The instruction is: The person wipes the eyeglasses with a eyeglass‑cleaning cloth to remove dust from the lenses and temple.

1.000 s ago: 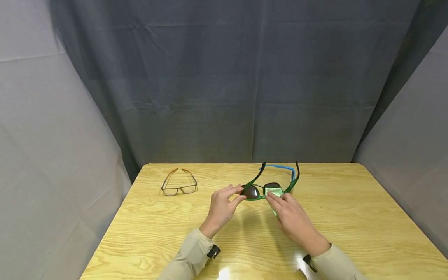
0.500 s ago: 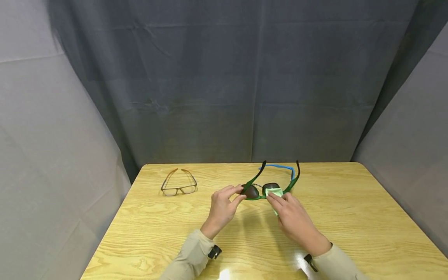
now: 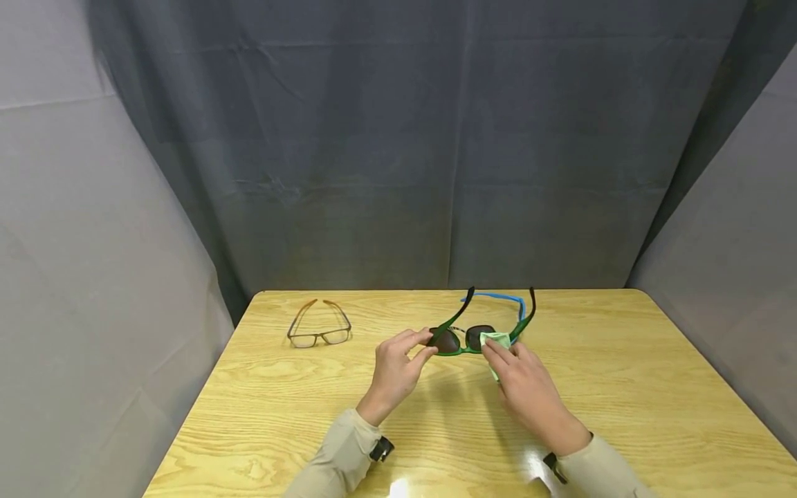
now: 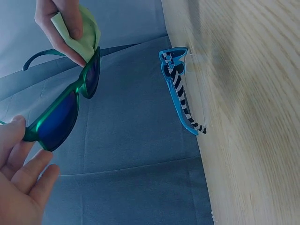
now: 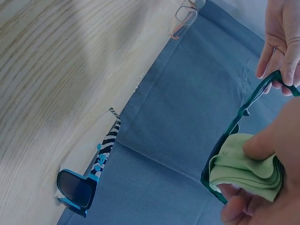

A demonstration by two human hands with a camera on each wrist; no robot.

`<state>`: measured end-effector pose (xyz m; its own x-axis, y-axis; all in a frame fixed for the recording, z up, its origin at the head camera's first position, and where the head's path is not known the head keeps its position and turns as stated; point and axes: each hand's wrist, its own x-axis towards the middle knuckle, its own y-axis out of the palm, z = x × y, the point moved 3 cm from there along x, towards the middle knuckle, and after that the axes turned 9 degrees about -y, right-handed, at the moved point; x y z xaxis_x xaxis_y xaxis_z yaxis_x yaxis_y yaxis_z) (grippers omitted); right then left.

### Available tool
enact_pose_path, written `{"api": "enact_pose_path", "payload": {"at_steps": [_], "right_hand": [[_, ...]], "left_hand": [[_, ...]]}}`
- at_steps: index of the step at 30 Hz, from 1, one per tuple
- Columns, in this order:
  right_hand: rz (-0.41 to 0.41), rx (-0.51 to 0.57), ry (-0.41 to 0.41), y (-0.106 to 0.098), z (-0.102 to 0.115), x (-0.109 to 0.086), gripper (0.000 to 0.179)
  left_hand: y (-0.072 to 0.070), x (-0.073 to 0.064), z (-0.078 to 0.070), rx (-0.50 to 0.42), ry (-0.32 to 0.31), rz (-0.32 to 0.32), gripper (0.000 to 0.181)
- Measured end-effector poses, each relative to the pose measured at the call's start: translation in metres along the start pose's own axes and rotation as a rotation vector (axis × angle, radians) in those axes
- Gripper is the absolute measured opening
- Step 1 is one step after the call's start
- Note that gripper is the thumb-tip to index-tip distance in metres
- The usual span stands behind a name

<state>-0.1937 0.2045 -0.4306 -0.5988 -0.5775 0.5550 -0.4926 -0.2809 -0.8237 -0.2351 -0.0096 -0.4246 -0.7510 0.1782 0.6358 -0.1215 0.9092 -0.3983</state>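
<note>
Green-framed sunglasses (image 3: pixel 447 342) with dark lenses are held above the table, arms unfolded and pointing away. My left hand (image 3: pixel 398 366) pinches the frame at its left end between thumb and fingers. My right hand (image 3: pixel 526 387) holds a folded light green cloth (image 3: pixel 496 339) against the right lens. In the right wrist view the cloth (image 5: pixel 243 164) wraps over the lens end, with the thumb on one side and fingers on the other. In the left wrist view the left lens (image 4: pixel 61 122) is uncovered.
Blue sunglasses (image 4: pixel 176 89) with zebra-striped arms lie on the table behind the held pair, partly hidden in the head view. Clear-lens eyeglasses (image 3: pixel 319 335) with brownish arms sit at the back left. Grey curtains (image 3: pixel 373 152) hang behind the wooden table (image 3: pixel 280 415).
My right hand and the cloth have slid slightly right across the right lens, baring more of its inner part. The left hand keeps its hold with almost no movement.
</note>
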Motion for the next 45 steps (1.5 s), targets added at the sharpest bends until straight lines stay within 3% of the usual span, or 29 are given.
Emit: {"api": "enact_pose_path", "payload": {"at_steps": [20,31,45], "right_hand": [[-0.024,-0.057,0.088,0.0016,0.0019,0.0043,0.045],[-0.04,-0.027,0.086,0.0033,-0.0002,0.0077,0.041],[-0.03,0.077,0.085,0.003,-0.0008,0.0057,0.054]], "left_hand": [[0.0078,-0.0007,-0.0068,-0.047,0.06,-0.007,0.02],[0.0079,-0.0005,-0.0069,-0.042,0.043,-0.016,0.02],[0.0084,-0.0008,-0.0081,-0.062,-0.012,0.002,0.02]]}}
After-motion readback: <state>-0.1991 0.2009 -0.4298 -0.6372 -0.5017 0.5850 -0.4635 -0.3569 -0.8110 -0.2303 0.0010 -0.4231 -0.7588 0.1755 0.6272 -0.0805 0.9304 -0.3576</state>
